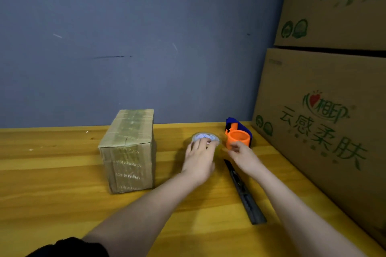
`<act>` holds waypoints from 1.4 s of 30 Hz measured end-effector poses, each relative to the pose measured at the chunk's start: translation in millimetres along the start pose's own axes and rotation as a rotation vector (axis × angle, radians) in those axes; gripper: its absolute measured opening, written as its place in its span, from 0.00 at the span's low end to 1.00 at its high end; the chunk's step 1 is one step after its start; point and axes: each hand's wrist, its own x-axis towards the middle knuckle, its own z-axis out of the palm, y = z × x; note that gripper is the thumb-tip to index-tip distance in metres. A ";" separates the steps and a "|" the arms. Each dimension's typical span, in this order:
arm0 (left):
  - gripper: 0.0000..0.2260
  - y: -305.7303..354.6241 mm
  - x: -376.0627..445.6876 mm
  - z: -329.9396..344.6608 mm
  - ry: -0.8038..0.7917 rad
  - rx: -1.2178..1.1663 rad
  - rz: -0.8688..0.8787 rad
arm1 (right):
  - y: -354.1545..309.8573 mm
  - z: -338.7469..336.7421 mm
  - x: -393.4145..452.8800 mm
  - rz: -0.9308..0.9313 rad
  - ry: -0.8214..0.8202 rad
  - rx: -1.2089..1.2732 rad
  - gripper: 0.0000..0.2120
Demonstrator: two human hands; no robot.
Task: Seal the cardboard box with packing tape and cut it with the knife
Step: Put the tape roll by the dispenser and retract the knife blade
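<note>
A small cardboard box (128, 150) stands on the yellow wooden table (52, 183), its top striped with old tape. To its right lies a clear packing tape roll (204, 137); my left hand (199, 160) rests on top of it with fingers spread. My right hand (243, 156) pinches at the roll's right side, where a bit of clear tape seems to be held, just in front of an orange and blue tape dispenser (238, 133). A black utility knife (244, 192) lies on the table under my right forearm.
Two large stacked cartons (325, 100) with green print fill the right side and border the table. A blue-grey wall (135, 48) runs along the table's far edge. A dark sleeve shows at the bottom left.
</note>
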 end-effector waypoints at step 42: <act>0.07 -32.5 -121.0 -25.7 -0.212 -1.180 -0.135 | -72.1 72.5 -102.0 -0.133 -0.163 0.961 0.20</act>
